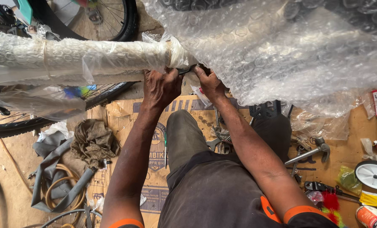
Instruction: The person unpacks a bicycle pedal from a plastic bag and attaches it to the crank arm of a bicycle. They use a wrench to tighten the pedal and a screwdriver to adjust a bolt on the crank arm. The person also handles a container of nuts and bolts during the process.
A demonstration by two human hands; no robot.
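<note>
A bicycle frame tube wrapped in bubble wrap [83, 57] runs across the upper left. A big loose sheet of bubble wrap [289, 55] covers the upper right. My left hand [161, 86] grips the wrapped tube at its right end. My right hand [208, 82] is closed beside it at the edge of the loose sheet. Between the two hands shows a thin dark piece [187, 70], small and partly hidden; I cannot tell what it is.
I sit on flattened cardboard [125, 122]. A bicycle wheel [108, 19] stands behind the tube. A rag [93, 141] and inner tubes [60, 185] lie left. A hammer [311, 153], pliers, a small white wheel [374, 174] and a can [372, 217] lie right.
</note>
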